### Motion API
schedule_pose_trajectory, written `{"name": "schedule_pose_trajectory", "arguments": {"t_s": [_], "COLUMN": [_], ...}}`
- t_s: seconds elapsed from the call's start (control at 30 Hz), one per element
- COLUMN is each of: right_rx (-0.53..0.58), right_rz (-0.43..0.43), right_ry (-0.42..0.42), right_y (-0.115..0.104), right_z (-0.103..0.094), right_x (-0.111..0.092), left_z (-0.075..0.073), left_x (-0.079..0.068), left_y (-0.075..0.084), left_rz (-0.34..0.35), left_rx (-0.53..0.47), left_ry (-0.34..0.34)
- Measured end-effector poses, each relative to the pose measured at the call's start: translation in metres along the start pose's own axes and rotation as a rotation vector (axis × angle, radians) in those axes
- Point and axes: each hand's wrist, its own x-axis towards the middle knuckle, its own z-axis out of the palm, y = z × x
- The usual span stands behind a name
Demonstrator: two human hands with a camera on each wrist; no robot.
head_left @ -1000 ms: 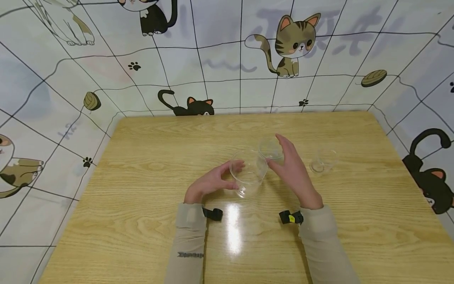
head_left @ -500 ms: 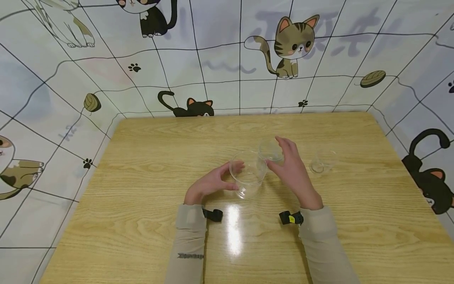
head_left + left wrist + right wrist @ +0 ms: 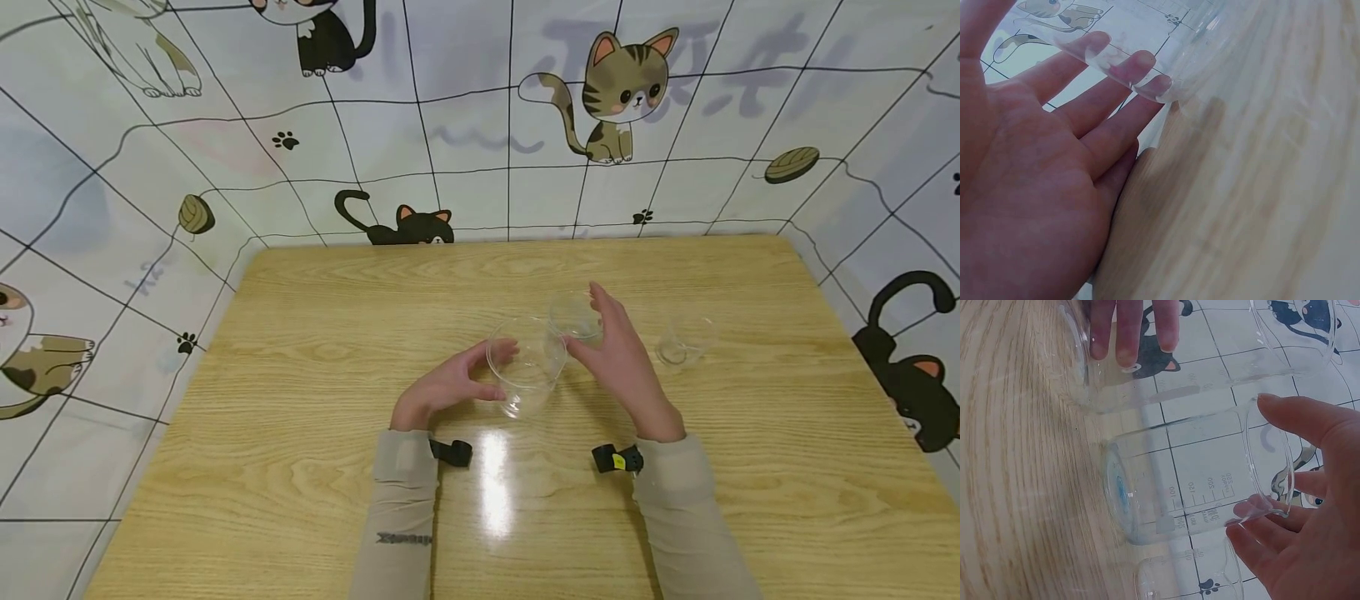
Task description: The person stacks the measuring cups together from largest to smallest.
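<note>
Two clear glass beakers stand between the hands in the head view. My left hand (image 3: 452, 385) holds the wider beaker (image 3: 534, 377) from its left side, thumb at the near wall and fingers (image 3: 1116, 94) spread along the glass. My right hand (image 3: 621, 362) holds the medium beaker (image 3: 573, 317) by its upper part. In the right wrist view, the thumb and fingertips sit on opposite sides of that beaker's rim (image 3: 1247, 447), and printed volume marks show on its wall. The wider beaker overlaps the medium one in the head view.
A smaller clear beaker (image 3: 682, 342) stands to the right of my right hand on the wooden table (image 3: 300, 317). Walls with cat drawings (image 3: 618, 100) border the table at the back and sides. A bright light reflection lies on the tabletop between the forearms.
</note>
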Motion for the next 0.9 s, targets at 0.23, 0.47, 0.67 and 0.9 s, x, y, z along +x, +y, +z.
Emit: {"name": "schedule_pose_trajectory", "arguments": {"t_s": [0.23,0.47,0.67,0.9], "right_rx": [-0.013,-0.009,-0.027,-0.045], "right_rz": [-0.011,0.004,-0.006,0.013], "right_ry": [-0.005,-0.029,-0.032,-0.047], "right_y": [0.001,0.000,0.000,0.004], "right_z": [0.000,-0.002,-0.005,-0.009], "right_x": [0.000,0.001,0.002,0.004], "left_z": [0.000,0.000,0.000,0.000], "left_x": [0.007,0.008,0.008,0.009], "left_y": [-0.024,-0.026,-0.024,-0.025], "left_rz": [0.017,0.017,0.022,0.033], "left_rx": [0.012,0.016,0.016,0.021], "left_ry": [0.038,0.048,0.044,0.040]}}
